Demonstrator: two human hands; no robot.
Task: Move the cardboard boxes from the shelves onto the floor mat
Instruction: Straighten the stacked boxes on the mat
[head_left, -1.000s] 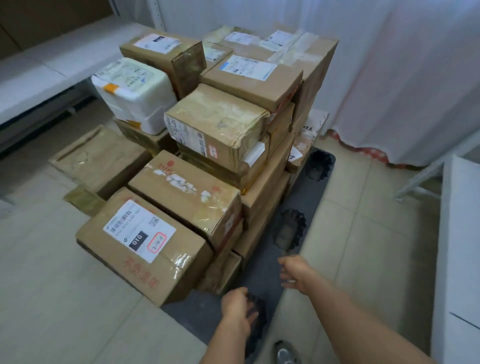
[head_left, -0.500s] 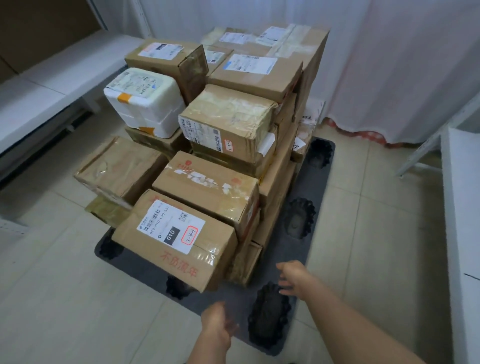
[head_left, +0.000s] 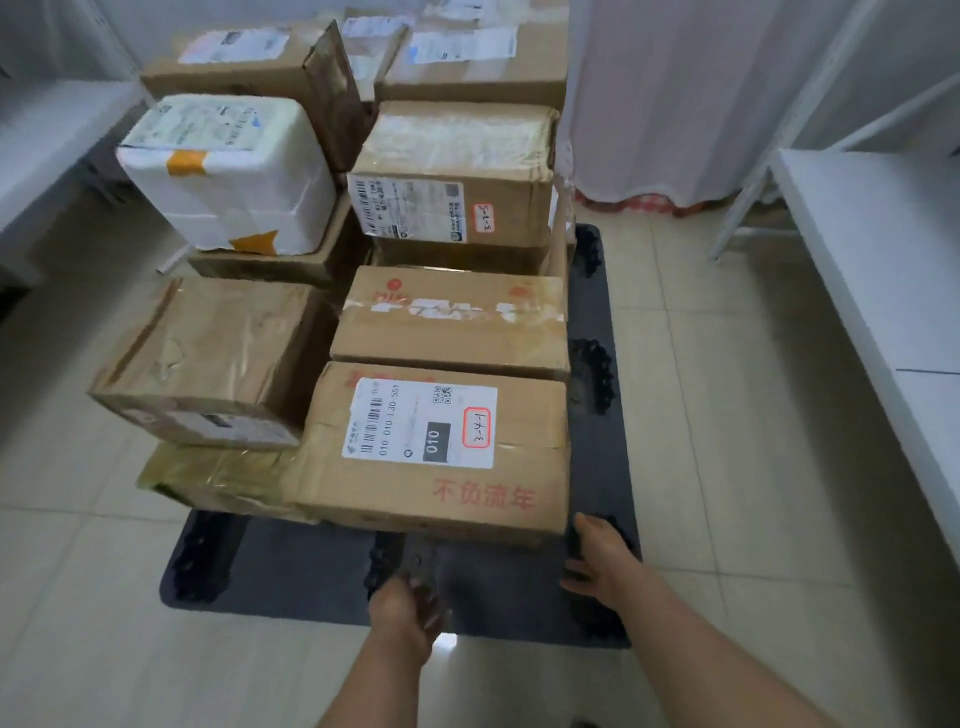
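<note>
Pale tiled floor (head_left: 727, 415) — white curtain (head_left: 675, 104) behind.

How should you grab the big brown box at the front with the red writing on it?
Probably with two hands, one on each short end of the front box, coming from the near side. It is wide and flat, its near edge juts over the mat, and nothing sits on top.

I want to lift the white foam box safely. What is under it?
The white foam box sits on a flat cardboard box, of which only the front edge and side show. What lies beneath that box is covered.
</note>
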